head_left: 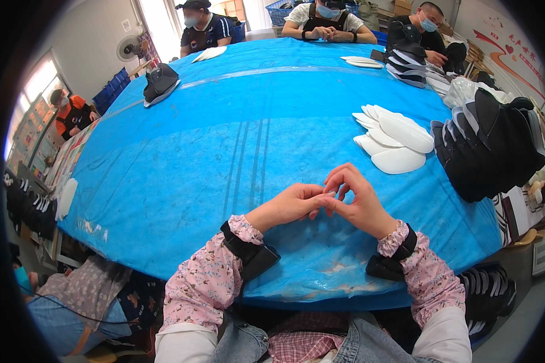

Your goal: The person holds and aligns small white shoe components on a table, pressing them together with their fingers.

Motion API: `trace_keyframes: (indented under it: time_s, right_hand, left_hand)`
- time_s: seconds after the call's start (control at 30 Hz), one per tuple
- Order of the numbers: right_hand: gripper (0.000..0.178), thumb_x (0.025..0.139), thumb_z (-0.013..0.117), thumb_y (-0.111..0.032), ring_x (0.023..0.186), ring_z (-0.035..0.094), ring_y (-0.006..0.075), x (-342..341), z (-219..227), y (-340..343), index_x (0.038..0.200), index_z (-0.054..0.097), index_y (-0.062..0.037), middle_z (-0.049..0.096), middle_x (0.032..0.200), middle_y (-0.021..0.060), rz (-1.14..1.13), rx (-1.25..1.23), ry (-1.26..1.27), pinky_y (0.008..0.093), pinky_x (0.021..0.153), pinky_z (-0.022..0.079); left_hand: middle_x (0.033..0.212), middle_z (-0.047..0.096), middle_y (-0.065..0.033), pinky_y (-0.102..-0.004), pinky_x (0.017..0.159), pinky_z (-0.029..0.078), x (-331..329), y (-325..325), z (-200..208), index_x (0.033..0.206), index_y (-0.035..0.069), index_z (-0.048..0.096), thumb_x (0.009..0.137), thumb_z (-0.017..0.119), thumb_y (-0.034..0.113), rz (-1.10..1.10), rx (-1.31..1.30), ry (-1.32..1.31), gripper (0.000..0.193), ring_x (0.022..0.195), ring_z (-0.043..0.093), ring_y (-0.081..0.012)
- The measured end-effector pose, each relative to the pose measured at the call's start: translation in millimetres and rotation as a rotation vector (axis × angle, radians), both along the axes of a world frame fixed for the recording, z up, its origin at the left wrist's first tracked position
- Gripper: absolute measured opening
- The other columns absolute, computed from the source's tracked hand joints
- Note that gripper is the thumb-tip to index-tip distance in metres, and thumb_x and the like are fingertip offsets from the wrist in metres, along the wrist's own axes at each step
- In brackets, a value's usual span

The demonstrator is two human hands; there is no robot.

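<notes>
Above the near part of the blue-covered table, my left hand and my right hand meet at the fingertips. Both are closed in a pinch, thumbs and forefingers touching. Whatever lies between them, if anything, is too small to make out. Just beyond my right hand lies a fanned pile of white oval insole-like pieces. A stack of black shoe uppers with pale linings stands to the right of that pile. Pink flowered sleeves and black wrist straps cover my forearms.
Across the table sit several people in masks. A black shoe upper stands at the far left, and stacked uppers at the far right. More white pieces lie along the far edge. Another person's lap is at the lower left.
</notes>
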State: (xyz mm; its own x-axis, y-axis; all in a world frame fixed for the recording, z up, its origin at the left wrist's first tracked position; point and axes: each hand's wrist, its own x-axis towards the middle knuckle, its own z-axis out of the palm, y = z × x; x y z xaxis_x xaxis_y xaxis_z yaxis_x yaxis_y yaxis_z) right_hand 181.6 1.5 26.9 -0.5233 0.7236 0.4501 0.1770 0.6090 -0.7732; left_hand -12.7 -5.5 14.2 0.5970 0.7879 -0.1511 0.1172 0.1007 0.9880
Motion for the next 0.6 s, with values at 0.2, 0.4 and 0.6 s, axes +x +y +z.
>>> trace_keyframes:
  time_s: [0.2, 0.4, 0.6]
  right_hand:
    - [0.017, 0.081, 0.070, -0.016, 0.077, 0.055, 0.0131, 0.9, 0.1, 0.3, 0.089, 0.059, -0.0057, 0.053, 0.099, 0.0062, 0.008, 0.028, -0.034, 0.0243, 0.060, 0.046]
    - [0.017, 0.081, 0.070, -0.017, 0.077, 0.055, 0.0125, 1.3, 0.4, 0.2, 0.087, 0.059, -0.0061, 0.053, 0.098, 0.0054, -0.013, 0.021, -0.027, 0.0246, 0.059, 0.046]
    - [0.017, 0.081, 0.071, -0.018, 0.076, 0.055, 0.0113, 1.2, 1.1, -0.3, 0.084, 0.059, -0.0059, 0.053, 0.097, 0.0047, -0.012, 0.003, -0.042, 0.0247, 0.060, 0.046]
  left_hand:
    - [0.086, 0.064, 0.0024, -0.0168, 0.050, 0.037, -0.1, -0.7, 2.2, 0.105, 0.009, 0.062, 0.092, 0.055, 0.039, -0.008, -0.006, 0.035, 0.033, 0.064, 0.049, -0.0022]
    - [0.086, 0.064, 0.0024, -0.0168, 0.050, 0.037, 1.2, -1.1, 2.0, 0.104, 0.009, 0.062, 0.092, 0.056, 0.040, -0.004, -0.014, -0.016, 0.034, 0.064, 0.049, -0.0021]
    - [0.085, 0.064, 0.0021, -0.0174, 0.051, 0.037, -0.2, 1.1, -4.5, 0.101, 0.008, 0.062, 0.092, 0.056, 0.039, -0.010, 0.006, -0.015, 0.033, 0.064, 0.048, -0.0023]
